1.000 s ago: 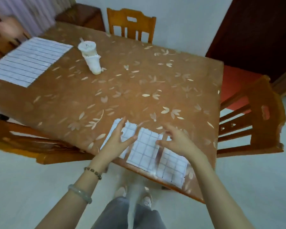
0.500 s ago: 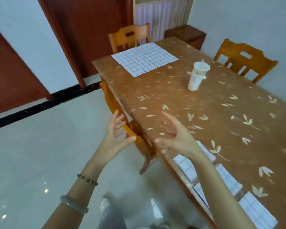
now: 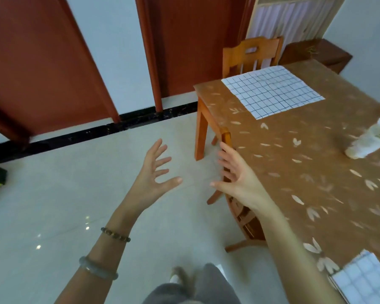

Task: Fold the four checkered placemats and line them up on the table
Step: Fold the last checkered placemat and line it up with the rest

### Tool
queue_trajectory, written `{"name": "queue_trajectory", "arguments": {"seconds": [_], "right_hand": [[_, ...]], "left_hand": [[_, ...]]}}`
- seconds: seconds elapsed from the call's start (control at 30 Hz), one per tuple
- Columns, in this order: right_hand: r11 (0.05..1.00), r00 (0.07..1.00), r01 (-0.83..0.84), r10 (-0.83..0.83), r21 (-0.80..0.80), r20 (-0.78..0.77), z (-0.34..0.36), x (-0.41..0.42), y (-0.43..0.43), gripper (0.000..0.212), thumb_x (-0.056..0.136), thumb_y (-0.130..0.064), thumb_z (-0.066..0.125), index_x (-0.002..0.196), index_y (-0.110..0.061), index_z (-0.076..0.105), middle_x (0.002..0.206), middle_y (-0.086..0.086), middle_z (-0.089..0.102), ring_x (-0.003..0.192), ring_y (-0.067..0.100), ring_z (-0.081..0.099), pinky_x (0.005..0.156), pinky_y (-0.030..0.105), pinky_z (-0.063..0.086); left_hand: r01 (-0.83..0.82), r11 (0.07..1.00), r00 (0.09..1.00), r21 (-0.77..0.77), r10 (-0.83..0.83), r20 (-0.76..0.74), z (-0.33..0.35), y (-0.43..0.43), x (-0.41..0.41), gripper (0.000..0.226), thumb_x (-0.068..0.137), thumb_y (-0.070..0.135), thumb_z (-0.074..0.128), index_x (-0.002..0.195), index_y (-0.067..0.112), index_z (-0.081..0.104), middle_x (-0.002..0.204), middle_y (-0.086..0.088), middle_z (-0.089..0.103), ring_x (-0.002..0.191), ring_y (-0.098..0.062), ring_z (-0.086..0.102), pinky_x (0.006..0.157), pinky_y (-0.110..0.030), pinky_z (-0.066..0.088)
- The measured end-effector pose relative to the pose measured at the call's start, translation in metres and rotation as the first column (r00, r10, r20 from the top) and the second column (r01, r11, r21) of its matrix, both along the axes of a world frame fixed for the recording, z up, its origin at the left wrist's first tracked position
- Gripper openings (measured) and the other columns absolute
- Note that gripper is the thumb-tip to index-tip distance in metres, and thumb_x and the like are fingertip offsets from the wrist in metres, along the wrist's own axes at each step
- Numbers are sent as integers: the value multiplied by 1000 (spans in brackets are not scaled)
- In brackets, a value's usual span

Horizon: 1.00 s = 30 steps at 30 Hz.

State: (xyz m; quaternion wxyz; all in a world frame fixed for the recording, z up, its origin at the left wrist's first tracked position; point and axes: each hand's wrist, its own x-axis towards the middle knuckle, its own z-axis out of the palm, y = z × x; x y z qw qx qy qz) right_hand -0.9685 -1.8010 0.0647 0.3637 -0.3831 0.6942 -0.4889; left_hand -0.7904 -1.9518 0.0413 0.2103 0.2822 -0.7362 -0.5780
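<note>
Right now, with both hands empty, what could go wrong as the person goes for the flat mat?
The right hand is close to the chair tucked at the table edge and might bump it. The cup sits between the flat mat and the folded mats; carrying the mat back could topple it.

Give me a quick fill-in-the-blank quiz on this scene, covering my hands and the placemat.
1. The left hand and the right hand both hold ____.
2. A beaded bracelet and a pale bangle sit on the ____ wrist.
3. The unfolded placemat lies at the table corner, beside a wooden ____ with a slotted back.
Missing words: nothing; left; chair.
</note>
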Motion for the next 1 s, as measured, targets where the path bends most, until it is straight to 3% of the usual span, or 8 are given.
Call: {"name": "queue_trajectory", "arguments": {"seconds": [0.17, 0.27, 0.4, 0.6, 0.73, 0.87, 1.0], "right_hand": [[1000, 1000, -15, 15, -6, 20, -3, -12, -67, 88, 75, -7, 77, 144, -34, 28, 147, -6, 38, 132, 8, 41, 110, 34, 37], [1000, 999, -13, 13, -2, 37, -11, -31, -114, 84, 76, -7, 76, 136, -42, 29, 146, -7, 39, 130, 9, 43, 108, 34, 39], [1000, 998, -7, 8, -20, 69, -24, -66, -182, 83, 76, -3, 75, 136, -39, 29, 143, -5, 40, 128, 8, 45, 100, 20, 43], [1000, 990, -4, 5, -9, 142, -28, -129, -277, 85, 75, -1, 75, 136, -38, 29, 144, -2, 41, 128, 12, 44, 103, 27, 42], [1000, 992, -9, 7, 16, 123, -26, -166, -334, 88, 76, -2, 75, 143, -31, 27, 143, -3, 41, 129, 12, 44, 106, 30, 40], [1000, 993, -7, 4, 30, 117, -28, -198, -386, 85, 76, -3, 75, 138, -39, 28, 143, -4, 40, 129, 12, 44, 108, 38, 39], [998, 992, 26, -32, 50, 119, -37, -225, -444, 86, 75, -4, 75, 142, -35, 30, 143, -2, 41, 129, 14, 44, 108, 41, 39]], "left_hand": [[-27, 1000, 1000, -5, 27, 4, -5, -61, -5, 99, 70, 32, 75, 150, 33, 16, 150, 7, 32, 130, -6, 44, 107, -37, 42], [-28, 1000, 999, 4, 28, 20, -13, -101, -21, 98, 70, 32, 75, 149, 35, 17, 149, 7, 33, 129, -7, 45, 106, -36, 43], [-47, 999, 998, 18, 47, 41, -24, -162, -54, 97, 68, 34, 76, 147, 36, 19, 148, 7, 34, 127, -8, 47, 104, -34, 45], [-81, 995, 994, 50, 77, 75, -26, -254, -114, 99, 67, 35, 76, 148, 35, 20, 147, 8, 35, 125, -6, 49, 102, -30, 46], [-85, 994, 994, 65, 80, 79, -27, -308, -148, 98, 67, 35, 76, 148, 35, 19, 147, 9, 35, 126, -9, 49, 102, -30, 46], [-86, 993, 994, 77, 80, 74, -30, -362, -177, 98, 67, 33, 76, 147, 37, 19, 146, 9, 35, 125, -8, 49, 102, -31, 46], [-59, 994, 996, 88, 52, 77, -38, -426, -208, 101, 65, 32, 77, 147, 37, 18, 147, 7, 35, 125, -8, 49, 101, -30, 46]]}}
